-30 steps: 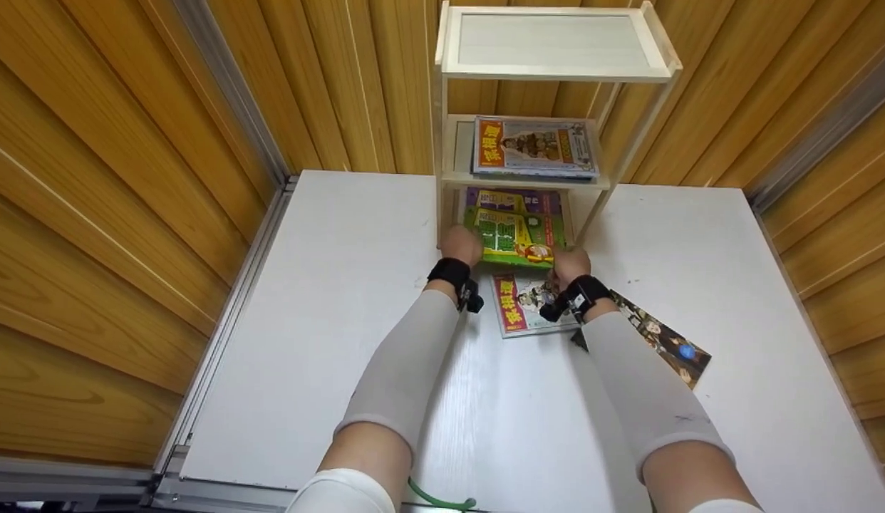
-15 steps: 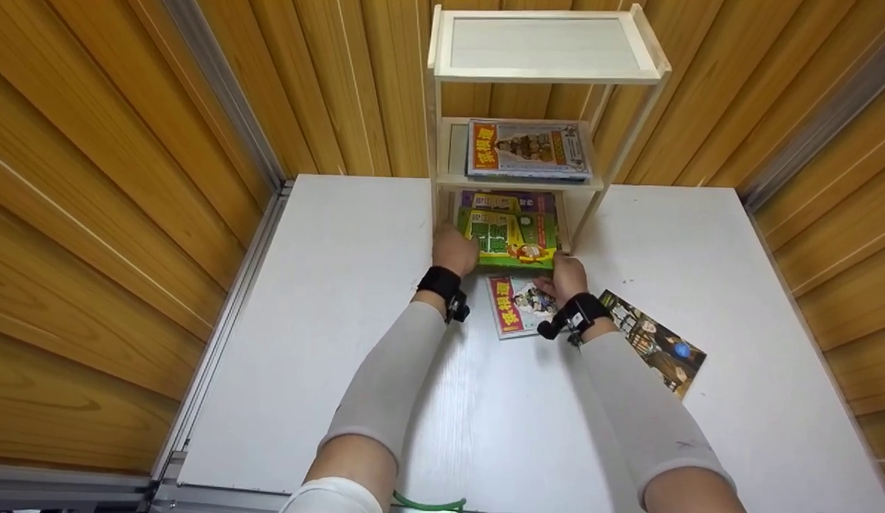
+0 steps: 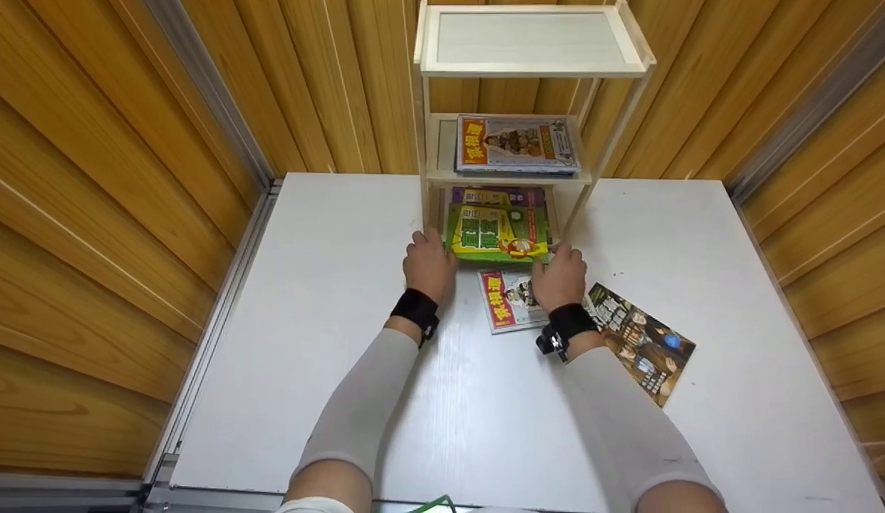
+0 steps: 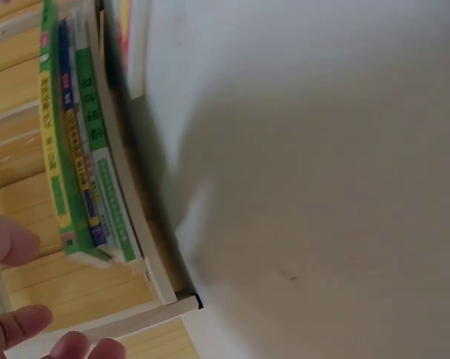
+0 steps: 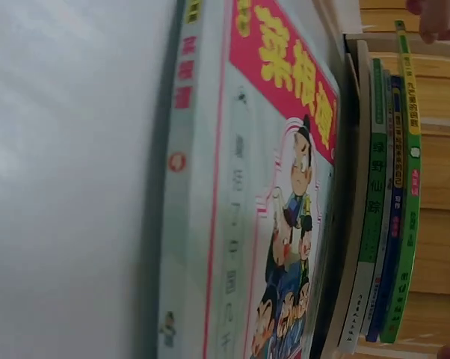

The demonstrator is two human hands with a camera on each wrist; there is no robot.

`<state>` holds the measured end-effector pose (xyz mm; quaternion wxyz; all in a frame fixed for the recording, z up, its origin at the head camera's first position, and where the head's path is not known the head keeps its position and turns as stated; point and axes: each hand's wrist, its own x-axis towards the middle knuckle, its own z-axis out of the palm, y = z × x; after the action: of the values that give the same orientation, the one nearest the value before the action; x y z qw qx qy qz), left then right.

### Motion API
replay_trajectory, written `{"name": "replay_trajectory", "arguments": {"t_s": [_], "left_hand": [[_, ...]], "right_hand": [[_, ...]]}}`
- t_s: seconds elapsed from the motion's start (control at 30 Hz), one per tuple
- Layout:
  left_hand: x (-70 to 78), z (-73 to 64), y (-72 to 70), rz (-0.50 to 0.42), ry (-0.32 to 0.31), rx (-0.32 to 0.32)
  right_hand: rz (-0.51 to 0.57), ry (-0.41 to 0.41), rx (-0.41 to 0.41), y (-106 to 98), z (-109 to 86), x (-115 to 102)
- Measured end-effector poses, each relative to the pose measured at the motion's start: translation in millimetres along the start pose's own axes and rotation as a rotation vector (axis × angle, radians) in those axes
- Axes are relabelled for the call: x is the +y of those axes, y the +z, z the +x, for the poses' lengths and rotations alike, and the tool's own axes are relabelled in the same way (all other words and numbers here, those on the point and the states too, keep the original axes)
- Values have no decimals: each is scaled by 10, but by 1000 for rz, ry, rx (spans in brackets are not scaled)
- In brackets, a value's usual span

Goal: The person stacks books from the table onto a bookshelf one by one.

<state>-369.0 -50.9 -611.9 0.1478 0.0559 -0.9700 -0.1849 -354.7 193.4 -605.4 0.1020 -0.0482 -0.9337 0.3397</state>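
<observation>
A green-covered book [image 3: 478, 221] lies on top of the stack on the bottom tier of a small wooden shelf [image 3: 535, 69], with a purple book [image 3: 534, 195] showing behind it. At the front left corner of the stack is my left hand [image 3: 430, 269], its fingers spread and apart from the spines in the left wrist view. My right hand [image 3: 562, 278] is at the front right corner, partly over a comic book [image 3: 498, 303] on the table. In the right wrist view a little gap shows between its fingertips [image 5: 434, 22] and the green book [image 5: 408, 217].
Another stack of comic books [image 3: 517, 146] lies on the middle tier. A dark-covered book [image 3: 645, 349] lies askew on the white table [image 3: 328, 320], beside my right forearm. Wood-panelled walls [image 3: 129, 178] close in the table at the back and sides.
Both hands have loosened from the sides of the green book and drawn back slightly toward me. The green book stays on the bottom tier's stack.
</observation>
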Motion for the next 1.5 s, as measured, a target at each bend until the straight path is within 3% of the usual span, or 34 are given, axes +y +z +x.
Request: {"name": "replay_trajectory", "arguments": {"t_s": [0.1,0.2,0.27,0.5,0.77,0.87,1.0,1.1,1.3,1.5], "left_hand": [[20,-80,55,11,102,-38],[51,-148,114,19,201,-105],[70,-173,142,20,233,-148],[123,-137,154,22,228,-213],[251,-25,98,67,275,-176],[303,26,99,61,264,-190],[263,65,91,35,236,-234],[272,66,96,27,230,-261],[269,-54,127,13,234,-257],[310,-332,133,56,251,-259]], "right_hand": [[-67,-125,-10,77,-36,-70],[-121,-224,-88,145,-80,-110],[-146,-260,-145,185,-106,-132],[-185,-253,-197,275,-81,-185],[-201,-188,-215,295,61,-146],[-200,-167,-218,319,99,-154],[-199,-152,-253,360,104,-234],[-185,-127,-260,288,88,-263],[-183,-123,-254,202,2,-273],[-209,-181,-222,148,-200,-220]]}}
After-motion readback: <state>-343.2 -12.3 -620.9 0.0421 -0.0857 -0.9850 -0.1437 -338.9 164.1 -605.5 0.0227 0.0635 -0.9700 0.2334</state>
